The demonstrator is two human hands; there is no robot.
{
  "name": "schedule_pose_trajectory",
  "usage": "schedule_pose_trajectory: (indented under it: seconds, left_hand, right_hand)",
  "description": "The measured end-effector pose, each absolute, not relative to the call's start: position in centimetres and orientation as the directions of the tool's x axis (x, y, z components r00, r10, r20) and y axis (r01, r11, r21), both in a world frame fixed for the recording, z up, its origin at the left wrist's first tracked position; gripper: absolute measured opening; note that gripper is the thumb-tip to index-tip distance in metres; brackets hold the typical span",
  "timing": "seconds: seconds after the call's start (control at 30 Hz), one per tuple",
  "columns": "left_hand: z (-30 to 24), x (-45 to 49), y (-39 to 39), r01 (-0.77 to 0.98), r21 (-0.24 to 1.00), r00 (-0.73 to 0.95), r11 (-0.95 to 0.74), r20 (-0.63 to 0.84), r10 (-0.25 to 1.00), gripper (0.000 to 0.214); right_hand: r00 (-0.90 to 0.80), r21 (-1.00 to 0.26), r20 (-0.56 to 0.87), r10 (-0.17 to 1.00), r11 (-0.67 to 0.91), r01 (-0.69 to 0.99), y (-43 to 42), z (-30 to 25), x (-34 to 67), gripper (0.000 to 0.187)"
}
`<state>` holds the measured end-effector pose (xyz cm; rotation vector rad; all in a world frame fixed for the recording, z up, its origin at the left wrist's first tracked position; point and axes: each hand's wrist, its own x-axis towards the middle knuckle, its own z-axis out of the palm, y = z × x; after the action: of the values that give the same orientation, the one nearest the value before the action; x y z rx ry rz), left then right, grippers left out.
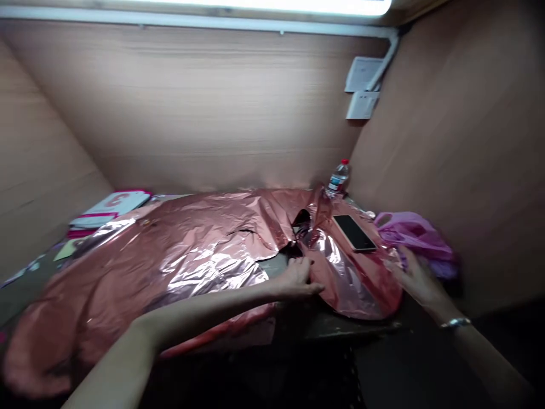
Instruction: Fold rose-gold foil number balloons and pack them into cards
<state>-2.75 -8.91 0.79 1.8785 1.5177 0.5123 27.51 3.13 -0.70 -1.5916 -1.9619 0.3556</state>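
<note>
A large, flat rose-gold foil balloon (pixel 204 227) is spread wrinkled over the table, with a rounded lobe on the right. My left hand (pixel 300 277) is at the near edge of that lobe, fingers curled and thumb stretched to the right, seemingly pinching the foil edge; the exact contact is unclear. Beyond it the foil is bunched into dark folds. My right hand (pixel 415 278), a bracelet at its wrist, is by the lobe's right edge and the pink plastic bag (pixel 415 236). Its fingers are apart, slightly blurred. A phone (pixel 354 233) lies on the foil between the hands.
A water bottle with a red cap (pixel 339 177) stands at the back right corner. White and pink printed packets (pixel 110 209) lie at the back left. Wooden panels (pixel 213 108) enclose the table on three sides. A lit tube (pixel 298 5) hangs above.
</note>
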Motion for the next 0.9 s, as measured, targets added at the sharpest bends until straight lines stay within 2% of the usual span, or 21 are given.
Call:
schedule_pose_trajectory:
  seconds: [0.1,0.2,0.3,0.4,0.47,0.53,0.6,0.67,0.73,0.77,0.8,0.87,0.9]
  left_hand:
    - [1.1,-4.2,-11.2,0.453,0.871,0.181,-0.191,0.119,0.976,0.057]
    - [2.0,-6.9,-15.5,0.362,0.89,0.086,-0.277,0.264,0.961,0.051]
    - [3.2,-10.8,-20.4,0.393,0.902,-0.029,-0.176,0.203,0.979,0.041]
    - [3.5,-15.0,-25.1,0.357,0.934,-0.339,0.02,0.11,0.934,0.035]
    - [2.9,-17.2,-28.3,0.345,0.928,-0.57,0.144,0.085,0.817,0.035]
    - [1.4,-18.5,-31.6,0.274,0.954,-0.779,0.124,0.145,0.61,0.032]
    - [-1.0,-18.7,-34.9,0.253,0.966,-0.928,0.046,0.229,0.295,0.032]
    - [-4.0,-18.0,-38.1,0.31,0.95,-0.945,0.036,0.312,-0.1,0.032]
    - [-7.0,-16.6,-40.5,0.168,0.985,-0.933,0.031,0.169,-0.318,0.032]
    - [-8.3,-15.6,-41.3,0.028,1.0,-0.932,-0.013,0.022,-0.363,0.03]
    - [-9.4,-14.5,-41.7,-0.132,0.988,-0.927,-0.079,-0.151,-0.344,0.03]
    - [-10.6,-12.2,-41.7,-0.425,0.872,-0.878,-0.243,-0.462,-0.122,0.041]
    - [-10.8,-11.1,-41.3,-0.524,0.789,-0.838,-0.319,-0.544,0.031,0.049]
  right_hand:
    - [-0.241,-0.381,0.449,0.86,0.429,0.819,2.2,0.8,24.4,0.059]
    - [-0.465,-0.349,0.507,0.726,0.666,0.659,-0.7,2.2,19.4,0.045]
    - [-0.729,-0.37,0.455,0.512,0.853,0.368,-4.7,2.7,14.1,0.037]
    - [-0.89,-0.426,0.323,0.322,0.889,0.167,-8.0,2.2,10.0,0.034]
    - [-0.937,-0.461,0.246,0.249,0.88,0.113,-9.4,1.5,8.3,0.037]
    - [-0.946,-0.495,0.219,0.241,0.863,0.105,-10.1,0.8,7.3,0.038]
    - [-0.933,-0.543,0.229,0.276,0.832,0.113,-10.4,0.2,6.8,0.037]
    - [-0.925,-0.592,0.24,0.295,0.8,0.101,-10.6,-0.3,6.4,0.034]
    - [-0.927,-0.629,0.249,0.279,0.775,0.064,-10.9,-0.5,5.8,0.033]
    - [-0.931,-0.639,0.255,0.26,0.768,0.039,-11.1,-0.6,5.4,0.033]
    - [-0.938,-0.642,0.26,0.229,0.767,0.009,-11.3,-0.6,4.9,0.034]
    - [-0.953,-0.617,0.268,0.141,0.785,-0.057,-11.8,-0.6,3.8,0.039]
    - [-0.961,-0.589,0.265,0.083,0.803,-0.093,-12.1,-0.6,3.3,0.043]
